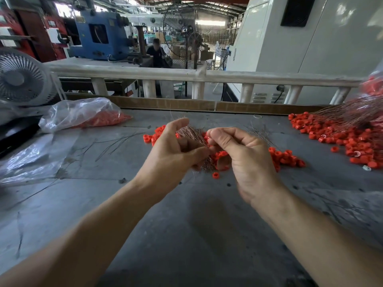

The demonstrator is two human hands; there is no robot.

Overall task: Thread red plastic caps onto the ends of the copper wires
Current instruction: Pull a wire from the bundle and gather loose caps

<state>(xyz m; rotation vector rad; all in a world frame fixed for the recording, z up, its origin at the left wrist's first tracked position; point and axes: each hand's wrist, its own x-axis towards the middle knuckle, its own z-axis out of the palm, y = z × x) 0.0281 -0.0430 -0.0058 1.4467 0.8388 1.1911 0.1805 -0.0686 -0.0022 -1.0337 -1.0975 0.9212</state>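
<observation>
A grey, scuffed table (186, 235) is bordered at its far edge by a cardboard strip (165, 103) and a white railing (165, 74). Beyond it, a factory hall is seen: a blue machine (99, 36), a large white cabinet (300, 48), a standing fan (182, 32) and a daylit roof. A small white fan (20, 79) is placed at left.

A thin bundle of copper wires (191, 134) fans upward at frame centre, pinched between two hands. Loose red plastic caps (287, 158) lie scattered just behind it. At right, a larger heap of capped wires (342, 121) sprawls over more red caps.
</observation>
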